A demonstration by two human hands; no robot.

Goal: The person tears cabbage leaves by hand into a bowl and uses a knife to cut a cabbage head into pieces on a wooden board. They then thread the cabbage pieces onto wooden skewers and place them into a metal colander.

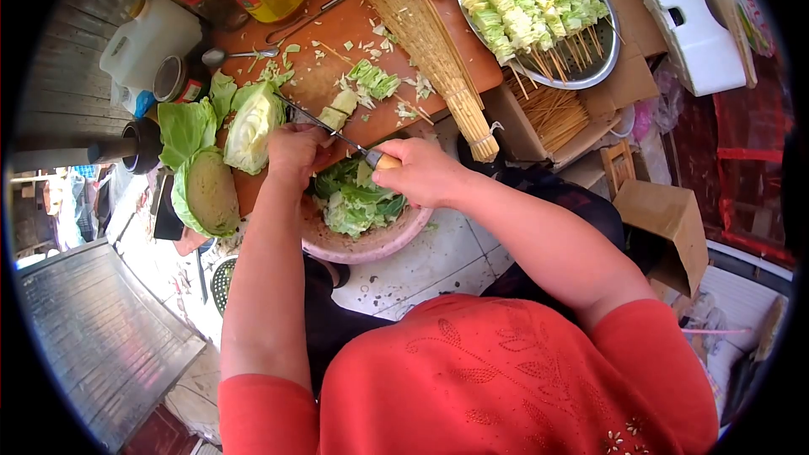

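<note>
My right hand (421,171) is closed around the wooden handle of a knife (324,122), whose thin blade points up and left over the orange board (337,21). Just left of the blade, my left hand (295,152) has its fingers bent together; what they hold is hidden. A pale cut piece of cabbage (339,109) lies against the blade's far side. Beside my left hand stand a cut cabbage wedge (251,131) and a cabbage half (209,194). Below both hands, a pink basin (371,248) holds loose cabbage leaves (358,202).
A metal colander (611,59) at the upper right holds skewered cabbage (535,8). Bare sticks (552,118) fill a cardboard box below it. A straw whisk (438,59) lies across the board. Jars and a plastic jug (152,42) stand at the back left. Cabbage scraps and spoons lie about.
</note>
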